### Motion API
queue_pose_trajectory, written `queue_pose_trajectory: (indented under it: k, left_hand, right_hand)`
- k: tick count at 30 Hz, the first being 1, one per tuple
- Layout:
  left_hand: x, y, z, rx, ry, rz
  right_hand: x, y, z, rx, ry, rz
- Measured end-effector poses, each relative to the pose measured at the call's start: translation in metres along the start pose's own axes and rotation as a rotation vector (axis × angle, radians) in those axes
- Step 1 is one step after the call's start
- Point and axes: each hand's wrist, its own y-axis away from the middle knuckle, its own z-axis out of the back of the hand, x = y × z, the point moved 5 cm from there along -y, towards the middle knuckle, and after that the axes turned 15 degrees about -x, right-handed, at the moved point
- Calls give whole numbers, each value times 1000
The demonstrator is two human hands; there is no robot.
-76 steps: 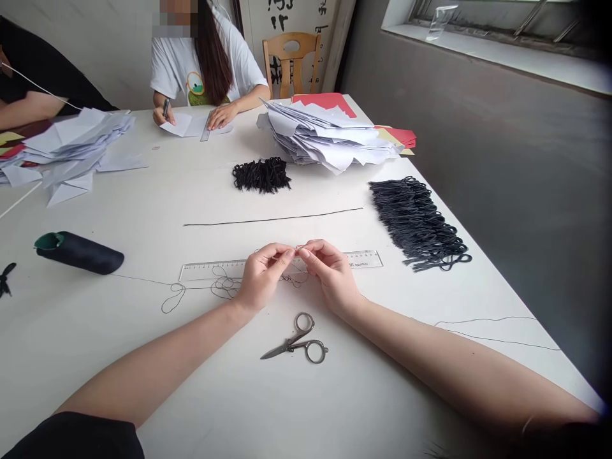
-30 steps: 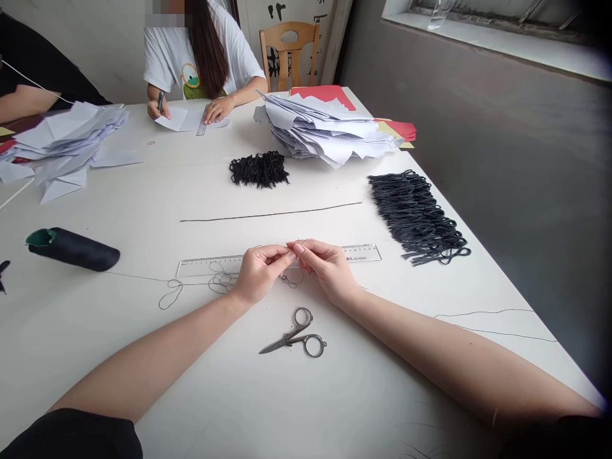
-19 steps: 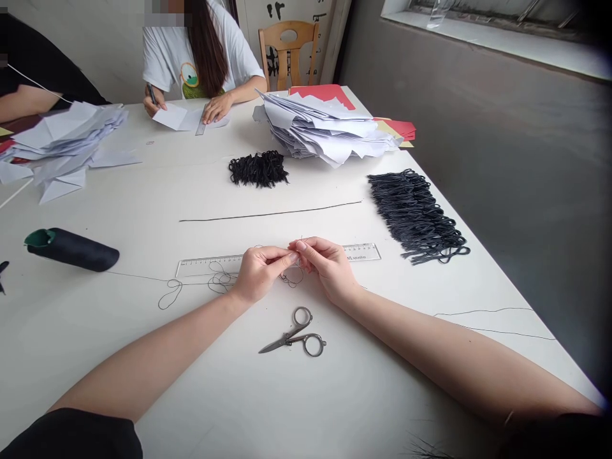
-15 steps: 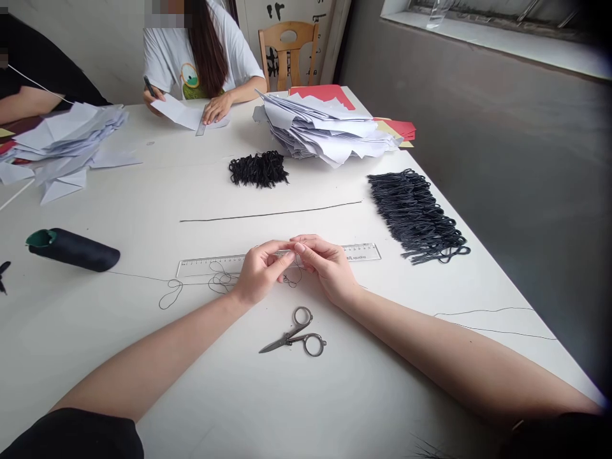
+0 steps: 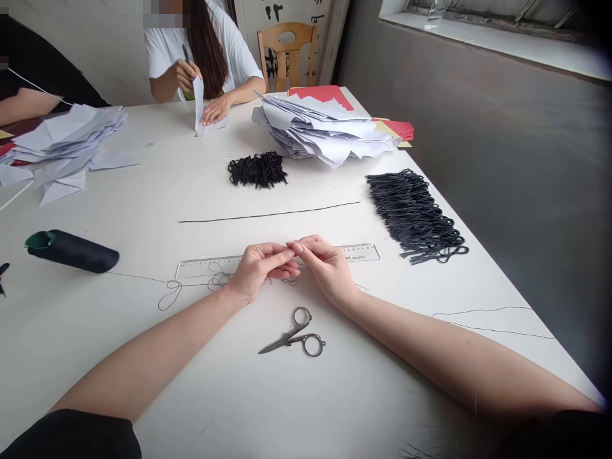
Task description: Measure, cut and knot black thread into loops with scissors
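Black thread sits pinched between the fingertips of my left hand and right hand, which meet at centre frame above a clear ruler. Its slack trails leftward in loops toward the spool; scissors lie just below.

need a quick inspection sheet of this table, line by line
surface: white table, mostly bare near the person
job's things: thin black thread looped by the ruler; spool lying at left; scissors shut, near the hands
clutter: paper stacks, two black loop piles, one straight cord
grips: left hand and right hand pinch the thread, fingertips meeting
cables: nothing seen
surroundings: two other people at the far side, chair, window sill
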Motion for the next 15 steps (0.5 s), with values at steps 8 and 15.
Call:
queue_pose_trajectory:
  k: [8, 15]
  left_hand:
    - [0, 0, 2, -40, 12, -42]
    - [-1, 1, 1, -34, -21, -90]
  right_hand:
    - [-4, 1, -1, 36, 12, -120]
    - [-2, 2, -4, 49, -39, -105]
